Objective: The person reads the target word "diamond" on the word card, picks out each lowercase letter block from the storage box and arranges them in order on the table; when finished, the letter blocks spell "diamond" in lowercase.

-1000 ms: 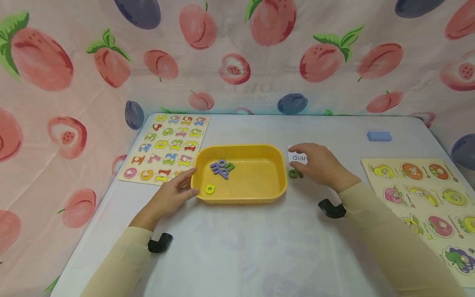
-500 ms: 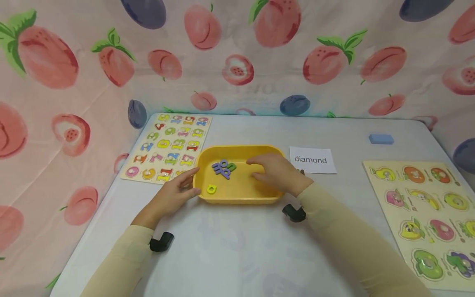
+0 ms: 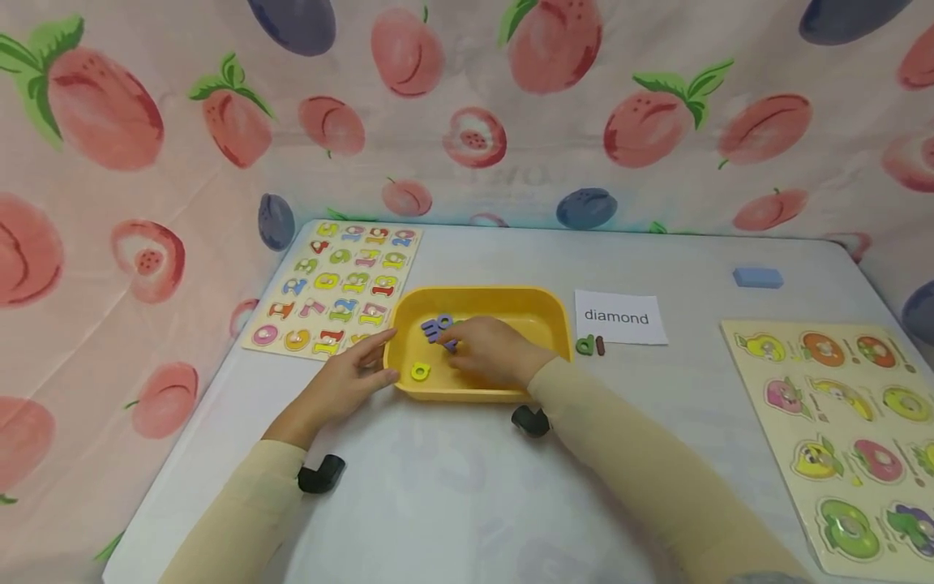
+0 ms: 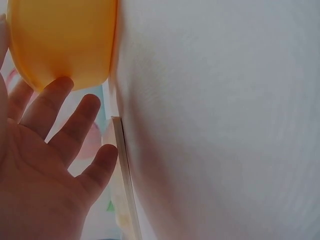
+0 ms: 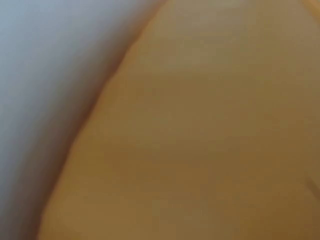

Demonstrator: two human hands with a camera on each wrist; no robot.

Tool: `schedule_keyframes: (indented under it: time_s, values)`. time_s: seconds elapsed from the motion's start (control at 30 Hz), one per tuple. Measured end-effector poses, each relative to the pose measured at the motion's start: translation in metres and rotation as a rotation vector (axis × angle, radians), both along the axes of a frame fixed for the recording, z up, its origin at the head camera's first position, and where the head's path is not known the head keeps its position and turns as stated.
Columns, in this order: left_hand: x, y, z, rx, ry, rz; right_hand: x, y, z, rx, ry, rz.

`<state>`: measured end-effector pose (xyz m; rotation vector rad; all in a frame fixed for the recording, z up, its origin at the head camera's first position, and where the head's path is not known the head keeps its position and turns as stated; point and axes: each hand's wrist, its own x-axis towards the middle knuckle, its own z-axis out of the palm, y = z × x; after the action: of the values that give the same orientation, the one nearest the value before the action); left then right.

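My left hand [image 3: 343,388] rests its fingertips and thumb against the left end of a yellow plastic tray [image 3: 477,396]; the left wrist view shows its fingers [image 4: 75,127] spread. My right hand [image 3: 487,349] reaches down inside the tray, thumb and forefinger apart around a small purple letter [image 3: 450,346]. Other purple letters [image 3: 431,329] lie beside it, and a green one is mostly covered by the hand. A yellow letter [image 3: 420,371] sits alone near the tray's front left corner. The right wrist view holds only the tray's blurred wall [image 5: 190,125].
Right of the tray lies a white card [image 3: 620,318] reading "diamond", with a green letter d [image 3: 585,345] and a dark red letter i [image 3: 601,345] below it. A number board [image 3: 332,288] lies left, a fruit board [image 3: 835,438] right, and a blue block [image 3: 758,278] at the back right.
My right hand has moved left from the card into the tray, down to the purple letters. The card's whole word and the letters below it have come into sight. My left hand stays at the tray.
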<state>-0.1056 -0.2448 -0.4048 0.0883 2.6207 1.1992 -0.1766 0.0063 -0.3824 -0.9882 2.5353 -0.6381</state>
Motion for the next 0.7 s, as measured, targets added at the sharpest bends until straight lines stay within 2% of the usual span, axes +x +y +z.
schedule_keyframes:
  time_s: [0.1, 0.43, 0.7]
  values:
    - [0.000, -0.001, 0.000, -0.001, 0.000, -0.002, -0.001, -0.008, -0.002, -0.013, -0.009, 0.034]
    - [-0.001, -0.001, 0.002, 0.021, -0.005, -0.008, -0.004, -0.035, -0.003, 0.057, -0.050, 0.032]
    - [-0.001, -0.002, 0.001, 0.023, -0.026, -0.003, -0.004, -0.041, -0.009, 0.078, -0.036, 0.072]
